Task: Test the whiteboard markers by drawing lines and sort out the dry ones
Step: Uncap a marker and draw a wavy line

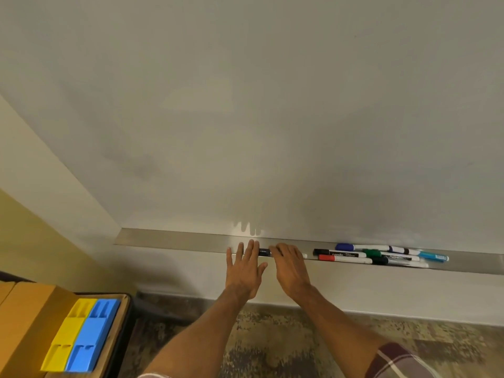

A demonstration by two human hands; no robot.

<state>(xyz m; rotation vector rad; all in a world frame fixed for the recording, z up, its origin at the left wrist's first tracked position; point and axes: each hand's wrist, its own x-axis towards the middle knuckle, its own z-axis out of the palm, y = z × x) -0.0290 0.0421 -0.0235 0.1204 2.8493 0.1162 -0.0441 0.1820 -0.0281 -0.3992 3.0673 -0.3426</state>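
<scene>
Black marker (264,252) on metal tray (174,240), left hand (245,268) spread flat on it, right hand (290,268) curled over it.

Whiteboard (245,105): off-white. Ledge (177,238): silver. Blue cap (344,246), black cap (320,251), red cap (326,258), green cap (372,252), turquoise marker (433,255). Yellow organiser (68,336), blue organiser (92,339). Floor (286,345): mottled brown. Shorts (395,361): maroon plaid.

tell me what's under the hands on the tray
One marker: dark part shows between left hand and right hand, white tip beyond it. The rest is covered.
</scene>
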